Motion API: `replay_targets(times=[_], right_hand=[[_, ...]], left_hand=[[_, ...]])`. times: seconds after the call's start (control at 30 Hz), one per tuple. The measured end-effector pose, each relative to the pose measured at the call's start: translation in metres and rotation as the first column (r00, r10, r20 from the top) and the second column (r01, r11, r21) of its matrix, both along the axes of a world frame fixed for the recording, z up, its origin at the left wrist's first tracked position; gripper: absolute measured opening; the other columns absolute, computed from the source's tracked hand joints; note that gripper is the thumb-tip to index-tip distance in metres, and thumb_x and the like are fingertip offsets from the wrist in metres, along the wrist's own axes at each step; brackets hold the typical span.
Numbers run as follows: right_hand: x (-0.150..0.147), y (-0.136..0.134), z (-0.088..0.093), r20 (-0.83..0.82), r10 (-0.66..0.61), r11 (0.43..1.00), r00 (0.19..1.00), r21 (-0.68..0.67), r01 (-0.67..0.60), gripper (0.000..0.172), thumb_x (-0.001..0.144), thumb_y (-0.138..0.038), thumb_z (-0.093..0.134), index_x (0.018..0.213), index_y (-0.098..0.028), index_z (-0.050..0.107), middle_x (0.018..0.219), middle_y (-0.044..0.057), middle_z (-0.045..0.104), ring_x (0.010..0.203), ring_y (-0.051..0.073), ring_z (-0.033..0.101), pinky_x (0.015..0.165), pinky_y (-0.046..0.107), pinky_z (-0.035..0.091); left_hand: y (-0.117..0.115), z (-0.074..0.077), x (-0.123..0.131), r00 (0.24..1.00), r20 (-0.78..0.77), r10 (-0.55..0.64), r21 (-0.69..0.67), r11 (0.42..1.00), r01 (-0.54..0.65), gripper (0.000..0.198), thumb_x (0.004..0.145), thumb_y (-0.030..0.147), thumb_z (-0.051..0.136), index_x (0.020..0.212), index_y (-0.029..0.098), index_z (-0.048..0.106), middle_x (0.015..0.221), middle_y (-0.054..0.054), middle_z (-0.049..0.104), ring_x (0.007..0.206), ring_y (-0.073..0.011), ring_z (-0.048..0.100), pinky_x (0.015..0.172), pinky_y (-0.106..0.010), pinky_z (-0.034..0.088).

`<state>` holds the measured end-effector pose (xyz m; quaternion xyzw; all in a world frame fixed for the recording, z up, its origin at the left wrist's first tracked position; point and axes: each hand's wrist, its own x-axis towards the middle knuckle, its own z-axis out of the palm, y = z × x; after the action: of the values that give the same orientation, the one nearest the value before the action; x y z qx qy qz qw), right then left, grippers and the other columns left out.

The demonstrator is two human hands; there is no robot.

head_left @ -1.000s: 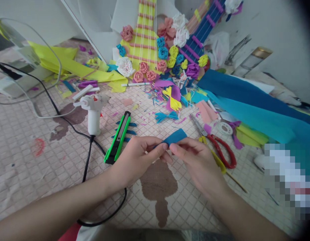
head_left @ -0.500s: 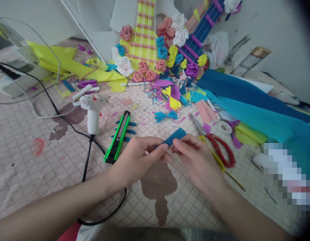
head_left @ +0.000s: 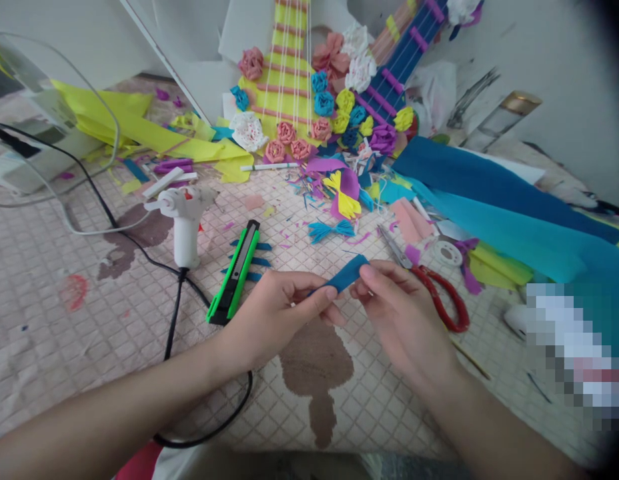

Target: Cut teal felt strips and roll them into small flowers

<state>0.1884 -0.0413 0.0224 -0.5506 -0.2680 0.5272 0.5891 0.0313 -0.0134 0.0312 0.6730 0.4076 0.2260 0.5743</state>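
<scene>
A small folded strip of blue crepe paper [head_left: 348, 273] is held above the table between both hands. My left hand [head_left: 284, 303] pinches its near left end between thumb and fingers. The thumb and fingertips of my right hand [head_left: 399, 307] grip its right end. Left of my left hand lies a green utility knife [head_left: 234, 273], partly over several narrow blue strips [head_left: 259, 262]. Scissors with red handles [head_left: 447, 300] lie just behind my right hand, which hides part of them. A tied blue paper bow [head_left: 332, 231] rests beyond the strip.
A white glue gun [head_left: 185, 227] stands at left with its black cord [head_left: 242, 407] looping toward the front edge. Paper-flowered yellow [head_left: 289, 87] and blue [head_left: 389, 93] guitar shapes lean at the back. Blue crepe sheets [head_left: 489, 193] and a tape roll [head_left: 445, 252] lie at right.
My right hand has slid slightly right along the blue paper to its end, so more of the strip shows between the hands. My left hand has barely moved.
</scene>
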Motion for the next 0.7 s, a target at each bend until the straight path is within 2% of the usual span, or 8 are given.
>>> replay_targets(times=[0.23, 0.4, 0.5, 0.6, 0.7], right_hand=[[0.002, 0.000, 0.001, -0.020, -0.024, 1.000, 1.000, 0.015, 0.024, 0.012, 0.061, -0.027, 0.076, 0.059, -0.022, 0.065, 0.057, -0.004, 0.051, 0.060, 0.011, 0.046, 0.062, 0.029, 0.040], [0.004, 0.002, 0.001, -0.027, -0.053, 0.997, 0.998, 0.052, 0.054, 0.011, 0.062, -0.027, 0.075, 0.060, -0.023, 0.065, 0.057, -0.004, 0.052, 0.058, 0.010, 0.046, 0.062, 0.029, 0.039], [0.002, -0.001, 0.000, -0.018, 0.087, 0.996, 0.996, 0.035, -0.086, 0.017, 0.065, -0.031, 0.075, 0.056, -0.021, 0.064, 0.057, -0.003, 0.055, 0.060, 0.012, 0.050, 0.063, 0.029, 0.041], [-0.001, -0.006, -0.002, -0.020, 0.282, 0.959, 0.959, 0.017, -0.281, 0.011, 0.068, -0.031, 0.074, 0.064, -0.022, 0.069, 0.062, -0.001, 0.062, 0.065, 0.014, 0.057, 0.068, 0.031, 0.046], [-0.004, -0.009, -0.006, -0.015, 0.264, 0.964, 0.964, -0.006, -0.265, 0.007, 0.067, -0.028, 0.076, 0.070, -0.023, 0.070, 0.065, -0.002, 0.066, 0.066, 0.014, 0.059, 0.068, 0.030, 0.047]], left_hand=[[0.001, 0.000, 0.001, 0.999, 0.020, 0.035, -0.065, 0.997, -0.033, 0.025, 0.085, 0.031, 0.054, 0.073, 0.015, 0.069, 0.071, -0.001, 0.073, 0.059, -0.0101, 0.059, 0.051, -0.018, 0.040], [0.000, 0.001, 0.002, 0.997, 0.027, 0.066, -0.011, 0.998, -0.066, 0.025, 0.085, 0.027, 0.055, 0.068, 0.015, 0.069, 0.067, 0.000, 0.072, 0.059, -0.0093, 0.059, 0.053, -0.017, 0.042], [0.000, 0.002, 0.002, 0.996, 0.030, 0.084, 0.017, 0.996, -0.084, 0.025, 0.085, 0.024, 0.054, 0.067, 0.015, 0.069, 0.067, 0.000, 0.071, 0.059, -0.0089, 0.060, 0.053, -0.017, 0.044], [0.001, 0.001, 0.001, 0.993, 0.074, 0.093, 0.017, 0.995, -0.094, 0.023, 0.085, 0.023, 0.054, 0.069, 0.015, 0.068, 0.068, 0.000, 0.072, 0.062, -0.0102, 0.063, 0.057, -0.018, 0.046], [0.001, 0.000, 0.000, 0.991, 0.099, 0.088, 0.029, 0.995, -0.091, 0.020, 0.085, 0.023, 0.055, 0.070, 0.015, 0.068, 0.068, 0.000, 0.072, 0.066, -0.0103, 0.064, 0.060, -0.017, 0.048]])
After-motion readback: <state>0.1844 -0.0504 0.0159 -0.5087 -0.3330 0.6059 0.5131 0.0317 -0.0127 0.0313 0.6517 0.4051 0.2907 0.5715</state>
